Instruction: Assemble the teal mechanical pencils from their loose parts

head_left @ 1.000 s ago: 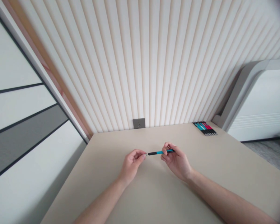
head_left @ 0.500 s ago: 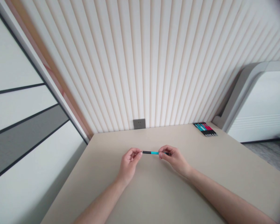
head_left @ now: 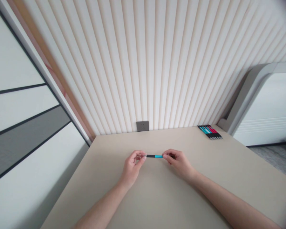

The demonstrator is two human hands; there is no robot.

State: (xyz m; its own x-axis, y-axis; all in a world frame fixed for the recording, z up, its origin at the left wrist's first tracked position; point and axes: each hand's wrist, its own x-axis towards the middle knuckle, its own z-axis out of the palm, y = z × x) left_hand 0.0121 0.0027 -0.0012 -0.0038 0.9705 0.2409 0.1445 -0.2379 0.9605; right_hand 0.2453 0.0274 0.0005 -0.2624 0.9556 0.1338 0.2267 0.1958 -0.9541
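A slim pen (head_left: pixel 154 156) with a black grip and a turquoise barrel lies level between my two hands, over the beige table (head_left: pixel 143 197). The fingertips of my left hand (head_left: pixel 134 163) pinch its tip end. On the barrel's other side, my right hand (head_left: pixel 177 161) closes thumb and fingers around the turquoise part and hides the far end. Whether the pen touches the tabletop, I cannot tell.
At the table's back right lies a row of several pens (head_left: pixel 210 132), turquoise and red with black grips. A dark wall socket (head_left: pixel 142 126) sits behind the table in the ribbed wall (head_left: pixel 138 63). White cabinet panels (head_left: pixel 50 178) flank the left, and a white headboard-like panel (head_left: pixel 269 105) the right.
Less of the pen's far end shows past my right hand's fingers. My left hand has shifted very slightly right, still pinching the tip end.
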